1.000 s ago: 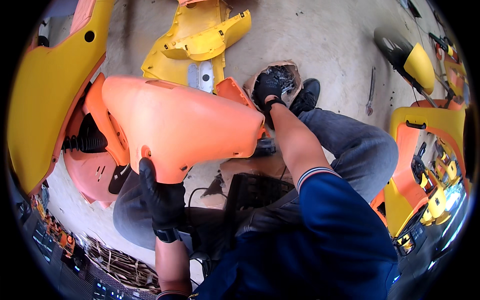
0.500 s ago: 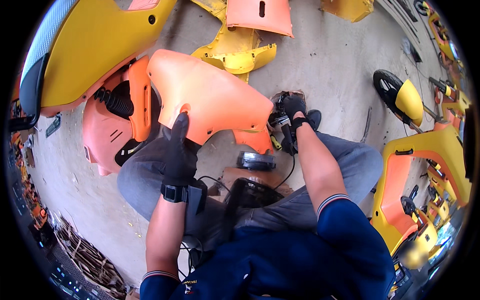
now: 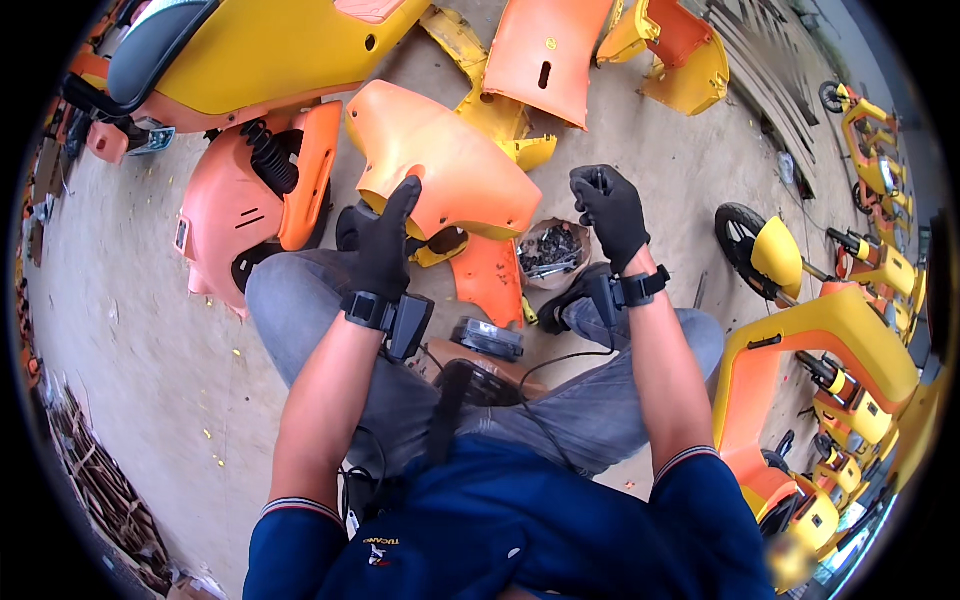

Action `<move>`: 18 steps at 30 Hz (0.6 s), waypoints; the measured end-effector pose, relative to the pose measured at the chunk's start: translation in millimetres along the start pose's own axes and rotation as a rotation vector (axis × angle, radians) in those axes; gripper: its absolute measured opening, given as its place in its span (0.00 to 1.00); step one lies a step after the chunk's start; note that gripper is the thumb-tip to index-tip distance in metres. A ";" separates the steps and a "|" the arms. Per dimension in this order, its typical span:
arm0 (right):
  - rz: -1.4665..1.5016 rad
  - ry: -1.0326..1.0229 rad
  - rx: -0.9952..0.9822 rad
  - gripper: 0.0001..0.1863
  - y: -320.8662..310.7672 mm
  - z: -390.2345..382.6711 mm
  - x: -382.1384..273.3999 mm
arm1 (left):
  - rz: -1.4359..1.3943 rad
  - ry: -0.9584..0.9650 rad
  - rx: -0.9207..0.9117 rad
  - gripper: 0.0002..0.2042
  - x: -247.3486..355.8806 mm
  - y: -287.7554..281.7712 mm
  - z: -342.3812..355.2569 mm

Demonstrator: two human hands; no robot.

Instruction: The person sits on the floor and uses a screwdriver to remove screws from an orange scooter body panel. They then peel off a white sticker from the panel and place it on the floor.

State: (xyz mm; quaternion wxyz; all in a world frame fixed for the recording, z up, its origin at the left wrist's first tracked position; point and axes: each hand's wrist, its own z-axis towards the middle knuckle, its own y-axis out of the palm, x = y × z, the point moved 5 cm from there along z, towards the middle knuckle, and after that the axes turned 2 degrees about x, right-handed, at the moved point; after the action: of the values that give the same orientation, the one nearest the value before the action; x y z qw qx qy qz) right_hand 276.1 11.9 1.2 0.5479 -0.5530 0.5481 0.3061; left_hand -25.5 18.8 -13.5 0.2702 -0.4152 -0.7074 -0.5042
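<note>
An orange scooter body panel [image 3: 440, 150] is tilted up in front of me, its yellow underside showing along the near edge. My left hand [image 3: 383, 245], in a black glove, grips that near edge with the thumb on the outer face, by a small hole. My right hand [image 3: 612, 215], gloved too, is raised to the right of the panel, apart from it. Its fingers are pinched together; whatever is in them is too small to make out. Just below that hand sits a small open bag [image 3: 553, 252] of dark screws and small metal parts.
Another orange piece [image 3: 487, 280] lies under the panel. A round clear-lidded object [image 3: 487, 338] is between my legs. Yellow and orange covers [image 3: 550, 60] lie beyond. A yellow scooter body [image 3: 290, 55] stands at the far left, a yellow-orange frame [image 3: 760, 370] at the right.
My right hand has come up out of the bag of screws, fingers pinched. My left hand still grips the panel. The view has shifted.
</note>
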 end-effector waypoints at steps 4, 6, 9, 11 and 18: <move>-0.046 -0.072 -0.043 0.10 29.6 -45.7 -18.0 | -0.054 -0.013 0.014 0.22 -4.0 -4.4 3.7; -0.111 -0.138 -0.042 0.11 43.6 -57.3 -15.6 | -0.086 -0.037 0.053 0.22 -8.1 -10.4 6.0; -0.069 -0.122 -0.063 0.11 57.7 -69.2 -7.3 | -0.067 0.028 0.049 0.20 -2.3 -8.9 3.5; -0.086 -0.184 -0.022 0.11 64.2 -75.2 -7.5 | -0.112 0.007 0.039 0.20 -1.6 -7.8 1.4; -0.311 -0.300 0.046 0.14 79.6 -82.7 -22.1 | -0.162 0.031 0.017 0.25 -6.4 -11.6 5.8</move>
State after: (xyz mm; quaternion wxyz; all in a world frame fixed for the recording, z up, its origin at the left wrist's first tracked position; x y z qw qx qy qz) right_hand 174.8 -44.0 18.0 0.6763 -0.5665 0.3752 0.2845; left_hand -32.0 20.5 -26.2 0.2428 -0.3464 -0.7388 -0.5247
